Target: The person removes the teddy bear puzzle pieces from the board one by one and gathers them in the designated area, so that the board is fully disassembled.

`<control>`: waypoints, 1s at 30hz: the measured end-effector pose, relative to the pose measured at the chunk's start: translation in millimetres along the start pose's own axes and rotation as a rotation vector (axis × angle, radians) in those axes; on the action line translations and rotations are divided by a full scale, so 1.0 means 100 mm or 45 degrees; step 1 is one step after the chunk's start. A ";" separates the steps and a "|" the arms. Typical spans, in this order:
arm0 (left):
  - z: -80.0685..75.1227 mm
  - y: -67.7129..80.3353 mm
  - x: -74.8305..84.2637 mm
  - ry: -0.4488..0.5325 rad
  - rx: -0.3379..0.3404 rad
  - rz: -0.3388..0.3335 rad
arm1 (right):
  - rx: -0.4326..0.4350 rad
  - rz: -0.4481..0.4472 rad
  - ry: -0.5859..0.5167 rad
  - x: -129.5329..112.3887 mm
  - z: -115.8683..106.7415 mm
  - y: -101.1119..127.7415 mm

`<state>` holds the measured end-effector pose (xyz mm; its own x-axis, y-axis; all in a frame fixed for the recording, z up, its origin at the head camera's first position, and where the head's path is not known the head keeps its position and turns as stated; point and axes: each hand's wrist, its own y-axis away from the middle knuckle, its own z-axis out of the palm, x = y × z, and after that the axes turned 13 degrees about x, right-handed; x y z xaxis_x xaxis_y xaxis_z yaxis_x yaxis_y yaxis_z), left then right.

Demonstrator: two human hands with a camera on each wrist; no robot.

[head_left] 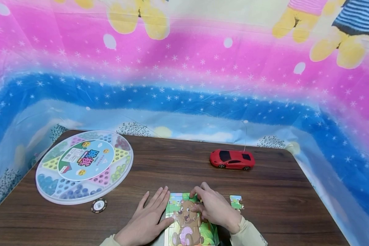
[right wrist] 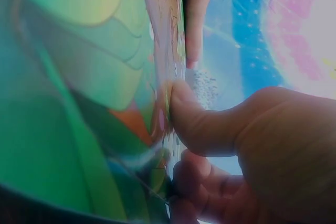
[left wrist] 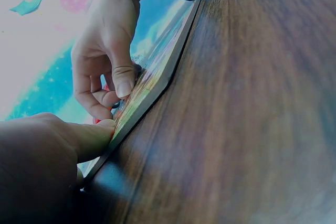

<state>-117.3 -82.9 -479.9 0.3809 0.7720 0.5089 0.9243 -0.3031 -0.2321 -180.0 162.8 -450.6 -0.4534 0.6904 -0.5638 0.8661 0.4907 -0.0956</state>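
Head view: bear jigsaw [head_left: 187, 222], left hand [head_left: 147, 218] flat beside it, right hand [head_left: 213, 206] fingers pressing a piece.

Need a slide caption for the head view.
Two hands press on a bear puzzle; spare piece lies beside.

Puzzle [head_left: 187, 222] bottom cut off; top right hidden under right hand [head_left: 213, 206].

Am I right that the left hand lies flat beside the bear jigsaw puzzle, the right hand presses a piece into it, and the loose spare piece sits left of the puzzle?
Not quite. The loose puzzle piece sits right of the colourful bear jigsaw puzzle, past the right hand, as the head view shows. The left hand does lie flat beside the puzzle, and the right hand does press on it.
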 end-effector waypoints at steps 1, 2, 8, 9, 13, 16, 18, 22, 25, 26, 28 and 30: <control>0.00 0.00 0.00 -0.003 0.004 0.001 | 0.001 -0.003 -0.001 0.00 0.00 0.00; 0.00 0.00 0.00 -0.006 0.008 0.003 | 0.002 -0.005 -0.002 0.00 0.00 0.00; 0.00 0.00 0.01 -0.013 0.014 0.006 | 0.011 0.003 -0.002 -0.01 0.00 0.00; 0.00 0.00 0.01 -0.013 0.012 0.005 | 0.013 0.005 -0.002 -0.01 0.01 0.00; 0.00 0.00 0.01 -0.011 0.008 0.004 | 0.014 0.011 -0.002 -0.01 0.01 0.00; 0.00 0.00 0.01 -0.009 0.007 0.003 | 0.018 0.006 -0.004 -0.01 0.01 0.00; 0.00 0.00 0.01 -0.011 0.007 0.004 | 0.017 0.007 -0.005 -0.01 0.01 0.00; 0.00 0.00 0.00 -0.011 0.005 0.007 | 0.010 0.018 -0.005 -0.01 0.01 0.00; 0.00 0.00 0.00 -0.009 0.001 0.006 | 0.005 0.028 -0.014 -0.01 0.01 0.00; 0.00 0.00 0.00 -0.006 -0.001 0.005 | 0.003 0.030 -0.017 -0.01 0.01 0.00; 0.00 0.00 0.00 0.003 -0.007 0.001 | 0.000 0.032 -0.022 -0.01 0.01 0.00; 0.00 0.00 0.00 0.012 -0.015 -0.003 | 0.001 0.027 -0.025 -0.01 0.01 0.00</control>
<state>-117.6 -83.4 -480.0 0.3788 0.7672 0.5175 0.9254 -0.3078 -0.2210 -179.7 161.5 -450.7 -0.4305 0.6901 -0.5818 0.8756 0.4756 -0.0838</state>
